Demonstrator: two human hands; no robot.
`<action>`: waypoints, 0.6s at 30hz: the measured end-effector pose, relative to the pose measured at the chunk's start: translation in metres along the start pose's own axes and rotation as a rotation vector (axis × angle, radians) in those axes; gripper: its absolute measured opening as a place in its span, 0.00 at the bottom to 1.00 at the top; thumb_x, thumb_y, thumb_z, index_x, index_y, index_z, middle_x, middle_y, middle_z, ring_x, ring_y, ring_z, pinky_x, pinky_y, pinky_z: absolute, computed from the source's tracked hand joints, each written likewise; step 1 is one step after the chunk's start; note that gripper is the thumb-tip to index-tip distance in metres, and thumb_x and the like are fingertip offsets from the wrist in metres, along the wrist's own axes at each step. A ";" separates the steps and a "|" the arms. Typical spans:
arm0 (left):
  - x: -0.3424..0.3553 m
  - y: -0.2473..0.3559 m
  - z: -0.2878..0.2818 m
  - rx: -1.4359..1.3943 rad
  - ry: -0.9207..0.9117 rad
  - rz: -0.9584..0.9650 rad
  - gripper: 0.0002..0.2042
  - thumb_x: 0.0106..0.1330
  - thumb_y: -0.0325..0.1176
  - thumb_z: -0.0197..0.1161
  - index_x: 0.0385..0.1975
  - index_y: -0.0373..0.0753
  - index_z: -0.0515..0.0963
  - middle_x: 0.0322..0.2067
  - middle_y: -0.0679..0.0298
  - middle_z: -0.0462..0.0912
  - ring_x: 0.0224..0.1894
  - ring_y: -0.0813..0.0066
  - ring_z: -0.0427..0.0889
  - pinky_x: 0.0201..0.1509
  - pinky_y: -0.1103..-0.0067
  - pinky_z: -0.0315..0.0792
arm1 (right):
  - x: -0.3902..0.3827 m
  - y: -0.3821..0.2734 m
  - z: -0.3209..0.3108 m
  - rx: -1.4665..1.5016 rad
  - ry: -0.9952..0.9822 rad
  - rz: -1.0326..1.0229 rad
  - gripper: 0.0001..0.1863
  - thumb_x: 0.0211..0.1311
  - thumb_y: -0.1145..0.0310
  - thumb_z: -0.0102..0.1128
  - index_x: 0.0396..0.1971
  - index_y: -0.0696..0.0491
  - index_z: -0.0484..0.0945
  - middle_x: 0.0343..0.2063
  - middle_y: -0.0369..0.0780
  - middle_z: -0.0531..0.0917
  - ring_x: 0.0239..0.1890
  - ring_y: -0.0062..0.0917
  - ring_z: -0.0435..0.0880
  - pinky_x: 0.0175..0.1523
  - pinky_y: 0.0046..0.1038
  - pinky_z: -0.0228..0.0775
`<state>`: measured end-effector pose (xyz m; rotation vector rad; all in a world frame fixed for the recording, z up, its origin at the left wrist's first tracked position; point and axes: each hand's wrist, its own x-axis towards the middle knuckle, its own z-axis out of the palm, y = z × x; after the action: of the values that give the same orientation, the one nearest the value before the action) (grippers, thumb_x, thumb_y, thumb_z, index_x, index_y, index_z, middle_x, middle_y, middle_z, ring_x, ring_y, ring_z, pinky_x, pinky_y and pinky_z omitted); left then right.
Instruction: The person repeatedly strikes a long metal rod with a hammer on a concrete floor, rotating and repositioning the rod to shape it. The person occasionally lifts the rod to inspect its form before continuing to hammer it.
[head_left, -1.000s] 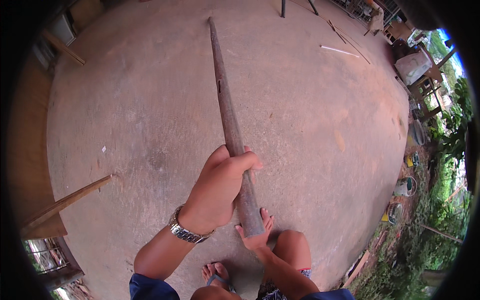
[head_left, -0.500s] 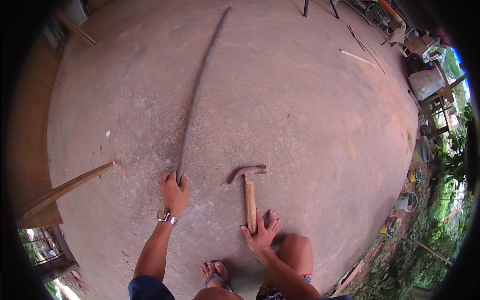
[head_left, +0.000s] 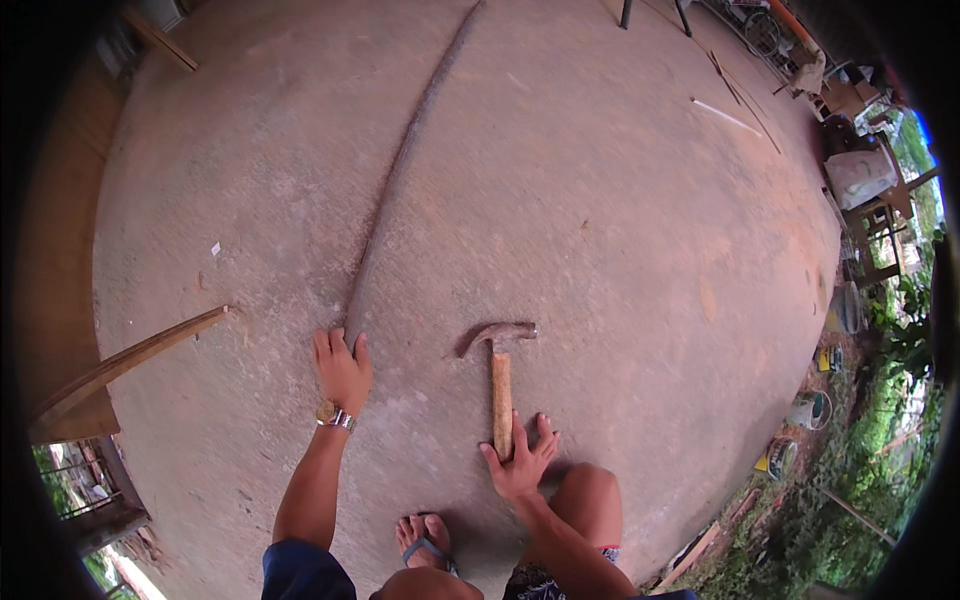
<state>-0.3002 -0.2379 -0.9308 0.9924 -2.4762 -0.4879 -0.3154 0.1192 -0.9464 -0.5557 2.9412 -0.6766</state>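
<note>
A white round bucket [head_left: 808,410] and a yellow-and-grey bucket [head_left: 777,459] stand along the reddish-grey concrete floor's [head_left: 620,270] right edge, contents too small to tell. The left hand's [head_left: 343,378] fingers cover the long grey-brown pole's [head_left: 405,150] near end; how tightly, I cannot tell. The right hand's [head_left: 521,471] fingers spread wide, the rusty, wooden-handled claw hammer's [head_left: 502,400] butt between thumb and forefinger. Floor stretches rightward from the hammer.

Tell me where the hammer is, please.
In the head view, the hammer lies on the floor just below centre, its handle at the right hand, with the long pole to its left.
</note>
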 end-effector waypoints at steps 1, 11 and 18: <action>0.000 -0.002 0.000 0.023 0.014 0.033 0.16 0.71 0.38 0.66 0.43 0.28 0.76 0.42 0.43 0.74 0.48 0.38 0.77 0.51 0.52 0.73 | 0.000 0.000 0.000 -0.005 0.005 -0.001 0.45 0.57 0.35 0.70 0.71 0.41 0.73 0.71 0.59 0.61 0.75 0.56 0.56 0.78 0.64 0.38; 0.013 0.030 -0.024 -0.070 -0.220 -0.030 0.15 0.74 0.40 0.64 0.35 0.32 0.75 0.26 0.47 0.82 0.29 0.40 0.84 0.31 0.57 0.75 | 0.002 -0.002 -0.002 0.001 0.023 -0.003 0.44 0.56 0.35 0.70 0.71 0.41 0.74 0.70 0.59 0.61 0.74 0.55 0.58 0.77 0.65 0.40; 0.063 0.155 -0.106 -0.907 -0.474 -0.455 0.12 0.73 0.38 0.64 0.40 0.34 0.78 0.23 0.69 0.73 0.23 0.79 0.70 0.30 0.78 0.67 | 0.001 0.000 -0.002 -0.012 0.004 0.004 0.45 0.57 0.32 0.68 0.70 0.42 0.75 0.71 0.57 0.61 0.74 0.57 0.59 0.76 0.66 0.40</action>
<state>-0.3755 -0.1942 -0.7529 1.0798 -1.9289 -1.9531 -0.3163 0.1200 -0.9447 -0.5502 2.9514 -0.6609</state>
